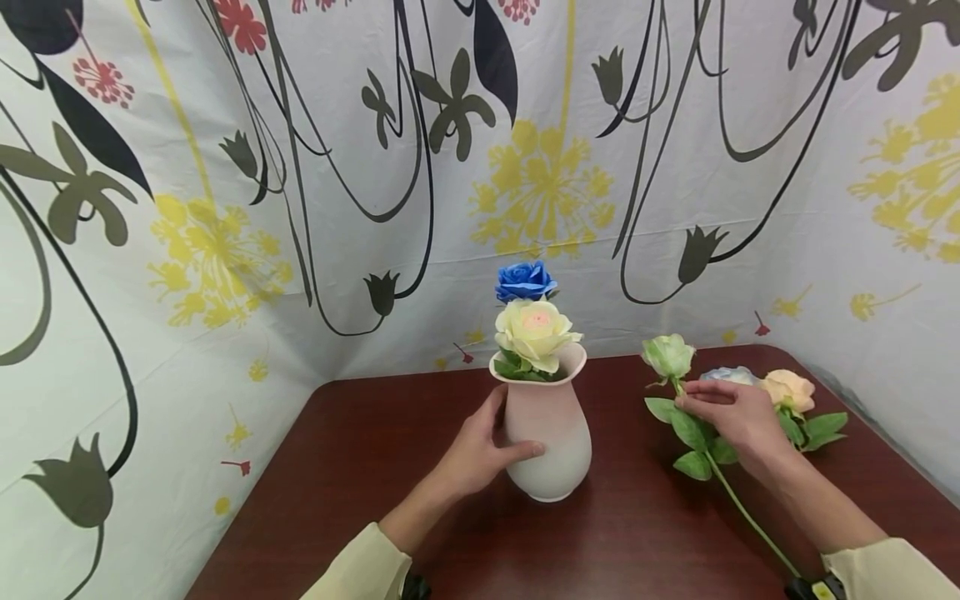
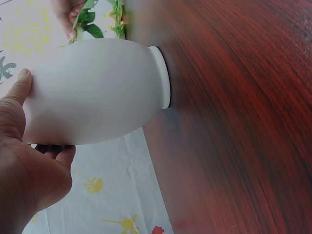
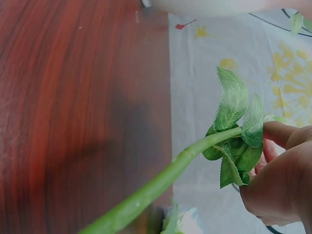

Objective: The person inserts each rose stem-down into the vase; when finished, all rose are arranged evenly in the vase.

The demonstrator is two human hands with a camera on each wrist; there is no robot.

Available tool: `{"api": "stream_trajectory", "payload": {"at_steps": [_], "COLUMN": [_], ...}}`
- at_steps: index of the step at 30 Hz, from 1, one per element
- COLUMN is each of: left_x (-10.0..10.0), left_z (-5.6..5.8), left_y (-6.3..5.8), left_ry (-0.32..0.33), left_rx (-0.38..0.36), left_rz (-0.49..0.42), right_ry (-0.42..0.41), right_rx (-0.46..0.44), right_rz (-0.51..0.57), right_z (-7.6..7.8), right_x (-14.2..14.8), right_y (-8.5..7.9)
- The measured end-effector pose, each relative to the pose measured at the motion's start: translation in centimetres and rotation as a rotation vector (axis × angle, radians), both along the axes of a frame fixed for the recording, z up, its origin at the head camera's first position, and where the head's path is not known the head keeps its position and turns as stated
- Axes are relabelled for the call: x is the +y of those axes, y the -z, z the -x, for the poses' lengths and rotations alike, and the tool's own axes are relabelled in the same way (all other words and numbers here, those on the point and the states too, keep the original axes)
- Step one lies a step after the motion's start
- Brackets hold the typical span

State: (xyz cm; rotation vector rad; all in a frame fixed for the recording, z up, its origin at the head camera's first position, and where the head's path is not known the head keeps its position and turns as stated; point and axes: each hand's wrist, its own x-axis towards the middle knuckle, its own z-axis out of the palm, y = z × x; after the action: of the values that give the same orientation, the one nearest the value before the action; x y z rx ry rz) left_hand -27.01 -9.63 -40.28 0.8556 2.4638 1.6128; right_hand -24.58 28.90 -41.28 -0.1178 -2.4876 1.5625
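A white vase (image 1: 551,433) stands upright on the table, holding a blue rose (image 1: 525,282) and a cream rose (image 1: 536,329). My left hand (image 1: 474,450) grips the vase's left side, thumb across its front and the other fingers behind it. To the right of the vase, my right hand (image 1: 738,417) pinches a pale green-white rose (image 1: 669,357) just under its bloom. Its long green stem (image 3: 156,190) slants down toward the wrist, with leaves (image 3: 231,100) near the fingers. In the left wrist view the vase's foot (image 2: 163,78) meets the tabletop.
A peach rose (image 1: 787,390) and a pale blue rose (image 1: 729,376) lie at the table's right side, partly behind my right hand. The dark red-brown table (image 1: 405,433) ends at a patterned white cloth (image 1: 450,217) hanging behind and at both sides.
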Motion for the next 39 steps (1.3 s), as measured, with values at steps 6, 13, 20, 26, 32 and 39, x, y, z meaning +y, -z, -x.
{"api": "stream_trajectory", "payload": {"at_steps": [6, 13, 20, 26, 32, 39], "left_x": [0.0, 0.0, 0.0, -0.1, -0.1, -0.1], "left_z": [0.1, 0.2, 0.1, 0.1, 0.1, 0.1], "left_y": [0.2, 0.3, 0.2, 0.2, 0.2, 0.2], "left_ry": [0.002, 0.003, 0.005, 0.003, 0.005, 0.01], "left_rx": [0.004, 0.007, 0.009, 0.004, 0.005, 0.02], "left_rz": [0.0, 0.001, 0.0, -0.002, -0.003, -0.004], "right_ry": [0.007, 0.018, 0.01, -0.011, -0.018, -0.041], "right_rx": [0.057, 0.129, 0.174, 0.278, 0.372, 0.449], "right_rz": [0.059, 0.162, 0.285, 0.438, 0.561, 0.703], "right_z": [-0.4, -0.9, -1.6, -2.1, -2.5, -2.9], "right_x": [-0.8, -1.1, -1.4, -1.8, -2.4, -3.0], "right_y": [-1.3, -2.5, -3.9, -4.9, -5.7, -7.0]}}
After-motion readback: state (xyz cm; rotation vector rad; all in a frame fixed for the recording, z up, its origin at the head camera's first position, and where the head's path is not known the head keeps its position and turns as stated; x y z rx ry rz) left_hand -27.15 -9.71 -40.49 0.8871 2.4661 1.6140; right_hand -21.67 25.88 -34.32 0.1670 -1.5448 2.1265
